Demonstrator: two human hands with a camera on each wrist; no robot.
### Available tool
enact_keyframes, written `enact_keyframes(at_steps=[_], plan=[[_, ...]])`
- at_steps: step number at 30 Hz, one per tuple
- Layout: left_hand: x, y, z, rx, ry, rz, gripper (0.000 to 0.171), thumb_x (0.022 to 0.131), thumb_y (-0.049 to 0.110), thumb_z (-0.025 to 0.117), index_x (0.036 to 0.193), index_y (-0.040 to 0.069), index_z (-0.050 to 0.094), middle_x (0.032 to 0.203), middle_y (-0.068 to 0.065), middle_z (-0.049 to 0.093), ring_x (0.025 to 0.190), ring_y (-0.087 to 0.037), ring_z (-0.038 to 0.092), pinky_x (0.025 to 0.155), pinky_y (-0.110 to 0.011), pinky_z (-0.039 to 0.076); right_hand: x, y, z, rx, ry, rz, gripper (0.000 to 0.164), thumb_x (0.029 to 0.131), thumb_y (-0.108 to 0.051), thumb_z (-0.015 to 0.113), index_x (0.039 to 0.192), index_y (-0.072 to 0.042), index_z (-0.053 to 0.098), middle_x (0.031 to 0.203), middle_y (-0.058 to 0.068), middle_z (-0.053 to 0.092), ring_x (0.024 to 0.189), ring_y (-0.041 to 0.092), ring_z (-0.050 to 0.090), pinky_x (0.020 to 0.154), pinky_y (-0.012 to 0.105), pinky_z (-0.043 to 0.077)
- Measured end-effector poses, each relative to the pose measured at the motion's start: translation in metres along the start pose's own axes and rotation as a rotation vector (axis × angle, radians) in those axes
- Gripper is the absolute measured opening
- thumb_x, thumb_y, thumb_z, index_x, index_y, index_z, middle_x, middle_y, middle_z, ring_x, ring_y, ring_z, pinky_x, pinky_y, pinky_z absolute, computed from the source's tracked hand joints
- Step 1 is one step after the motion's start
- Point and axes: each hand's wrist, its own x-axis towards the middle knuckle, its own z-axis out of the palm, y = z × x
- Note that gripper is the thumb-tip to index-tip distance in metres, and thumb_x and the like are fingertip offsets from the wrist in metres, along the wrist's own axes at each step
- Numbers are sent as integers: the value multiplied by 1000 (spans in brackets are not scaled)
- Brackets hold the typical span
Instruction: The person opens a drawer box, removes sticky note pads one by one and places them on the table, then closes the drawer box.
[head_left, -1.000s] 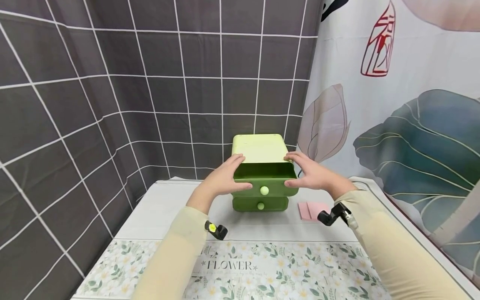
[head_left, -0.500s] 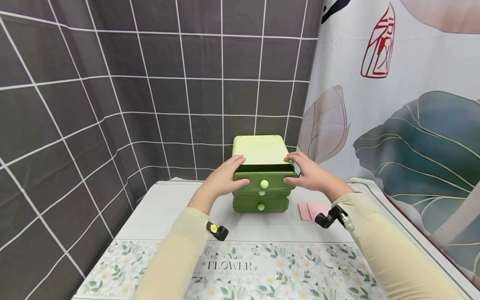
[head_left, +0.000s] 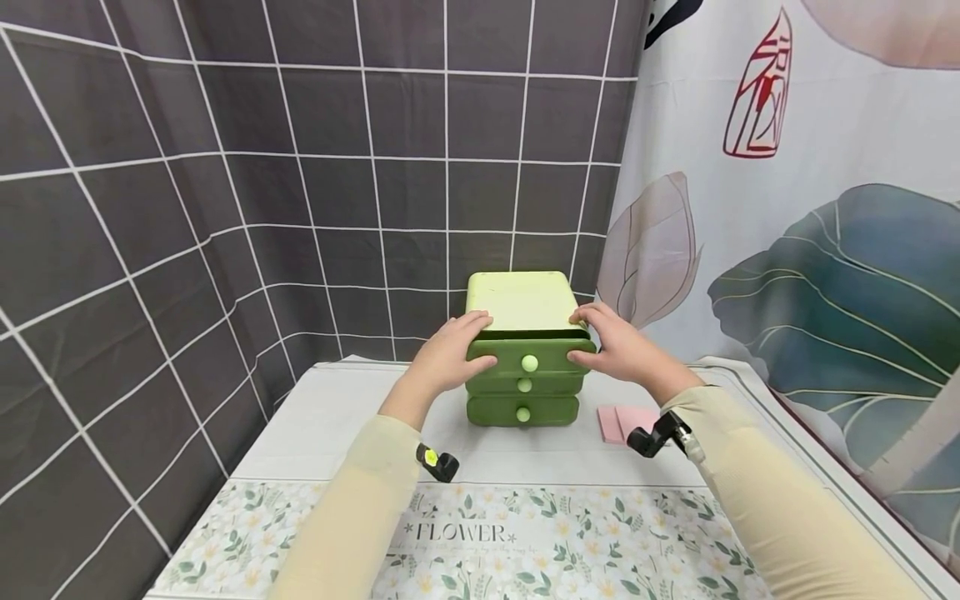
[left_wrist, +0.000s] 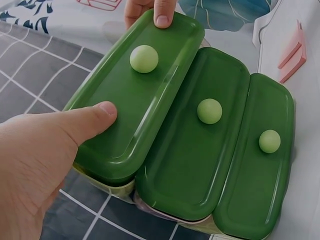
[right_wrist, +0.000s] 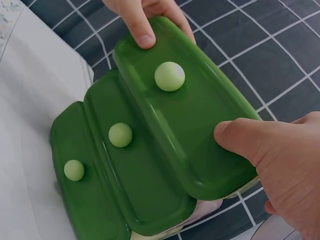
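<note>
A small drawer cabinet [head_left: 521,302] with a pale yellow-green top holds three stacked dark green drawers, each with a round light green knob. The top drawer [head_left: 498,357] juts out slightly, leaving a thin dark gap under the cabinet top. The middle drawer [left_wrist: 186,155] and bottom drawer [left_wrist: 252,185] sit further back. My left hand [head_left: 441,360] is at the left side, its thumb pressing the top drawer's front and fingertips on the cabinet's top edge. On the right, my right hand [head_left: 624,350] mirrors it, thumb on the front. The drawer's inside is hidden.
Two flat pink pieces [head_left: 627,422] lie on the white table [head_left: 360,392] right of the cabinet. A floral mat [head_left: 540,533] covers the table's front. Dark grid-patterned cloth [head_left: 405,192] hangs behind, with a white printed curtain [head_left: 667,125] at right.
The top drawer has slid back into the cabinet, its wide opening narrowing to a thin gap. The thumbs moved inward with it; the fingers stayed on the top edge.
</note>
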Motion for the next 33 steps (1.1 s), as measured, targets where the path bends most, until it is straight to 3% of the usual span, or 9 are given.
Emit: enact_keyframes(at_steps=[3, 11, 21, 33], plan=[[0, 1, 0, 6, 12, 13, 60, 87, 39, 61, 139, 19, 40, 145, 5, 33, 133, -11, 26, 111, -29, 8, 1, -1, 1, 4, 9, 22, 49, 80, -27, 71, 118, -5, 49, 128, 13, 40, 113, 28, 45, 97, 46, 37], [2, -1, 6, 5, 52, -3, 55, 86, 34, 63, 136, 21, 43, 142, 7, 36, 132, -12, 29, 111, -28, 9, 2, 1, 7, -9, 47, 42, 46, 80, -24, 71, 115, -4, 50, 125, 14, 42, 110, 27, 46, 96, 44, 38], [4, -4, 13, 0, 95, -34, 54, 86, 30, 64, 136, 26, 44, 142, 11, 35, 129, -14, 33, 102, -38, 33, 3, 2, 12, 3, 100, 55, 37, 81, -22, 71, 108, -7, 51, 118, 10, 45, 105, 26, 47, 94, 45, 39], [3, -4, 20, -40, 231, -21, 43, 86, 17, 65, 127, 23, 53, 135, 10, 44, 124, -13, 40, 97, -36, 40, 5, 0, 18, -7, 193, 107, 29, 81, -22, 71, 101, -12, 53, 107, 4, 47, 95, 25, 50, 83, 42, 42]])
